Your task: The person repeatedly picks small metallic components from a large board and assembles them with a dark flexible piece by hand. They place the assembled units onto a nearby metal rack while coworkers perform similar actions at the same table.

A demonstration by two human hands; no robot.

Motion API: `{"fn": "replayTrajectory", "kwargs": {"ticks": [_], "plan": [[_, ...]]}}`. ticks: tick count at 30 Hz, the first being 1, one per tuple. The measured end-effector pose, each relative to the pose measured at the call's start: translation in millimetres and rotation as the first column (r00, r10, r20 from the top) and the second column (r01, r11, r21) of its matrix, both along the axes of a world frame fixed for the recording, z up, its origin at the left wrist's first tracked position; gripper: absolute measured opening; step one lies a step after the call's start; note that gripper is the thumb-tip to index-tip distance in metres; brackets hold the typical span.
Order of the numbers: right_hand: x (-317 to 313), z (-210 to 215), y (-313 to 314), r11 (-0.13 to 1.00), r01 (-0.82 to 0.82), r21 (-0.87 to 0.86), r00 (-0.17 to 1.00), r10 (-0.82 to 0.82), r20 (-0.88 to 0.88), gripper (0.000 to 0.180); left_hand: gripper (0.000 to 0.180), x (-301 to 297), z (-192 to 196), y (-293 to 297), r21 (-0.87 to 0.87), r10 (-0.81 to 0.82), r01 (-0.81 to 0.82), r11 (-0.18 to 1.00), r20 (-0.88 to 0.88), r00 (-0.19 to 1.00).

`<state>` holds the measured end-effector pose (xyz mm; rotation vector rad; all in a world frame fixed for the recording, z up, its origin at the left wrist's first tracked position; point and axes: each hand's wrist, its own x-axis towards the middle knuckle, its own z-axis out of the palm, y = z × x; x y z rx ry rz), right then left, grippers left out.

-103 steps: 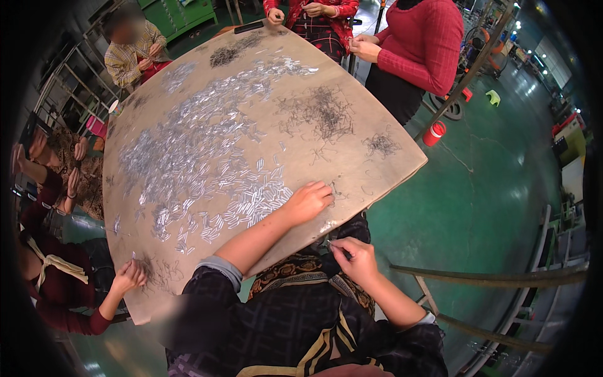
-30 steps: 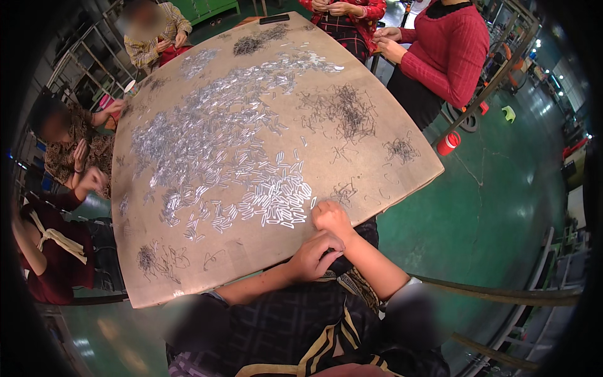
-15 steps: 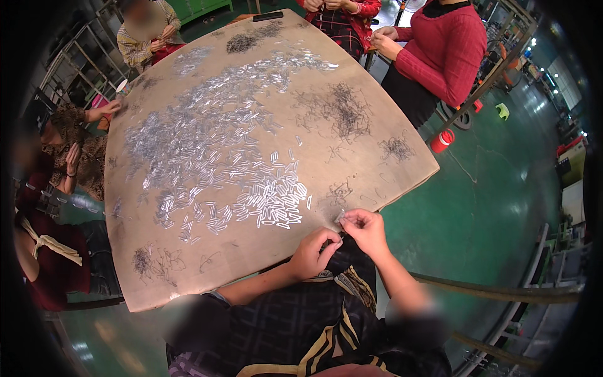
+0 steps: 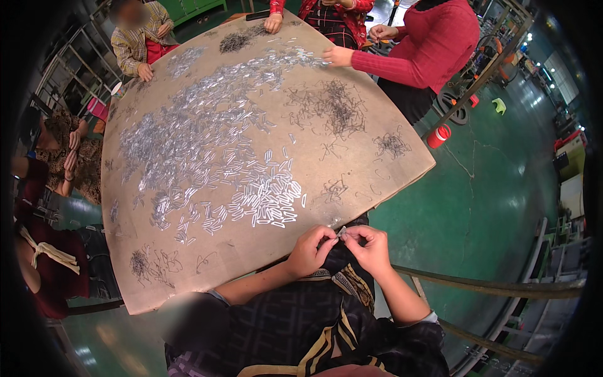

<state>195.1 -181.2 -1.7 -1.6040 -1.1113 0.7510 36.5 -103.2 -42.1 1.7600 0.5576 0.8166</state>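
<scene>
My left hand [image 4: 309, 252] and my right hand [image 4: 370, 249] meet just past the table's near edge, both closed in a pinch. Between their fingertips is a small shiny greyish piece [image 4: 342, 233], too small to make out fully. Beyond my hands, bright elongated metal loops [image 4: 269, 200] lie spread over the cardboard-brown table [image 4: 251, 248]. Closest to my right hand on the tabletop is a small tangle of thin dark wire hooks [image 4: 335, 188].
More dark hooks form a larger pile [image 4: 339, 112] and a smaller pile [image 4: 392, 145] at the right, plus a cluster [image 4: 139, 264] near left. Co-workers surround the table; one red sleeve [image 4: 396, 66] reaches over it. A red container [image 4: 438, 136] stands beyond the right edge.
My hands have come together at the small piece; my right hand has lowered slightly. Across the table, a red-sleeved co-worker has reached to the loops, and other co-workers' hands now rest on the table.
</scene>
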Motion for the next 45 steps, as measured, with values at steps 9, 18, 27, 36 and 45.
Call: {"fn": "replayTrajectory", "kwargs": {"ticks": [9, 18, 27, 36, 45], "plan": [[-2.0, 3.7, -3.3, 0.999, -0.003, 0.043, 0.989, -0.003, 0.148, 0.007, 0.006, -0.5, 0.3, 40.3, 0.097, -0.083, 0.097, 0.991, -0.138, 0.987], [-5.3, -3.3, -4.9, 0.998, -0.007, 0.068, 0.979, -0.007, 0.206, 0.008, 0.011, 49.4, -29.8, 76.8, 0.725, 0.3, 0.191, 0.662, -0.49, 0.819], [-8.0, -12.7, -6.0, 0.998, -0.013, 0.059, 0.98, 0.001, 0.199, 0.009, 0.013, 64.2, -17.9, 76.2, 0.685, 0.318, 0.338, 0.645, -0.643, 0.697], [-10.0, -16.9, -6.9, 0.997, -0.02, 0.068, 0.977, 0.005, 0.213, 0.009, 0.011, 61.2, -24.2, 94.9, 0.673, 0.227, 0.242, 0.699, -0.53, 0.817], [-11.1, -17.4, -4.0, 0.996, -0.006, 0.088, 0.975, -0.014, 0.221, 0.008, 0.008, 12.7, 7.3, 70.5, -0.369, -0.206, 0.167, 0.914, -0.067, 0.976]]}}
